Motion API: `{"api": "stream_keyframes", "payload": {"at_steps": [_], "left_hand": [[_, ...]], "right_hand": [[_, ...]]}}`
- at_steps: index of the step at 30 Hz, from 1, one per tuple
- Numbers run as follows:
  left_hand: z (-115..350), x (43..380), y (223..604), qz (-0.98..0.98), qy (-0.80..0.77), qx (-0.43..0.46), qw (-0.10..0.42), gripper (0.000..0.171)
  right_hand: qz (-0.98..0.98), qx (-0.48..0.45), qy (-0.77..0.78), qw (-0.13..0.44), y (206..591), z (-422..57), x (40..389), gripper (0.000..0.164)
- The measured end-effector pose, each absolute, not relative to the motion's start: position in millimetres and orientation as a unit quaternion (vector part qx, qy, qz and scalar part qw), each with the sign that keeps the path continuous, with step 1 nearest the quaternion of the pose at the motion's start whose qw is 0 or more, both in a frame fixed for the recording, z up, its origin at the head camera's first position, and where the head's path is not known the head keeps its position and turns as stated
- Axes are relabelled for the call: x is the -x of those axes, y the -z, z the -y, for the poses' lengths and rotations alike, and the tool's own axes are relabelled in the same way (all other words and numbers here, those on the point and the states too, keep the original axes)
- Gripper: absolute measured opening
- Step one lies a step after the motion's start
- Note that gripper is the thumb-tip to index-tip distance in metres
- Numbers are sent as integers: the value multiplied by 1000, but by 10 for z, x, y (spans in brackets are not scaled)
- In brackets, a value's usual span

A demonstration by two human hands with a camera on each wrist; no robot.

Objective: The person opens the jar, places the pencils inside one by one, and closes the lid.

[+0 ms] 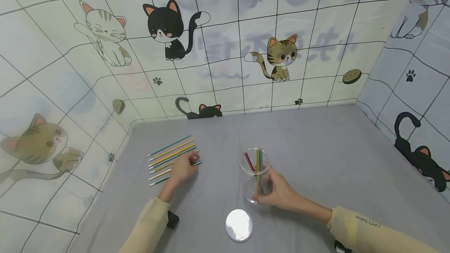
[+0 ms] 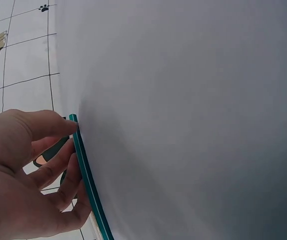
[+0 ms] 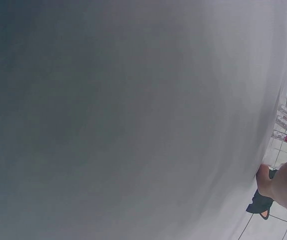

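Observation:
My left hand (image 1: 184, 167) is over a row of pencils, with thumb and fingertips pinching a teal pencil (image 2: 91, 182) near one end. The other pencils (image 1: 172, 152), yellow and teal with pale eraser ends, lie side by side on the left of the table. A clear glass jar (image 1: 247, 186) stands upright in the grip of my right hand (image 1: 281, 192), fingers round its right side. Inside it lean a red pencil (image 1: 249, 161), a yellow pencil (image 1: 258, 175) and a teal pencil (image 1: 261, 159). The right wrist view shows mostly tabletop, with the right hand at its edge.
A round, shiny lid-like disc (image 1: 239, 225) lies in front of the jar, near the table's front. Grey cloth covers the table (image 1: 309, 139). Curtains (image 1: 225, 57) printed with cats and grid lines rise behind it and on both sides.

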State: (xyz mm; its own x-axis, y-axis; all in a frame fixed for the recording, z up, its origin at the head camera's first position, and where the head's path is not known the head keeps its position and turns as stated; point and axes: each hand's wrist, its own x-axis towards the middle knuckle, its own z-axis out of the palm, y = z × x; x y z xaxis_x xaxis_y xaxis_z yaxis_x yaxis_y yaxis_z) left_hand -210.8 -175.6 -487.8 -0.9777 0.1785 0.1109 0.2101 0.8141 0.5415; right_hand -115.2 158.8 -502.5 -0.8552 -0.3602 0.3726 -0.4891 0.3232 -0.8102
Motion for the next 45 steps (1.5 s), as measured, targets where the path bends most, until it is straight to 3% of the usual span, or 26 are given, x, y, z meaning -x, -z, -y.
{"api": "stream_keyframes", "payload": {"at_steps": [6,17,33,45], "left_hand": [[1730,2095,4895,956,271,105,43,27],[1701,2111,4805,963,239,124,26,25],[1630,2086,4387,936,313,157,22,20],[1349,1959,3870,905,354,234,30,19]], "right_hand": [[813,-264,-516,56,4999,-1577,1146,83],[813,-260,-518,56,4996,-1580,1141,84],[815,-262,-513,59,4990,-1577,1139,86],[812,-262,-518,57,4975,-1573,1134,81]]}}
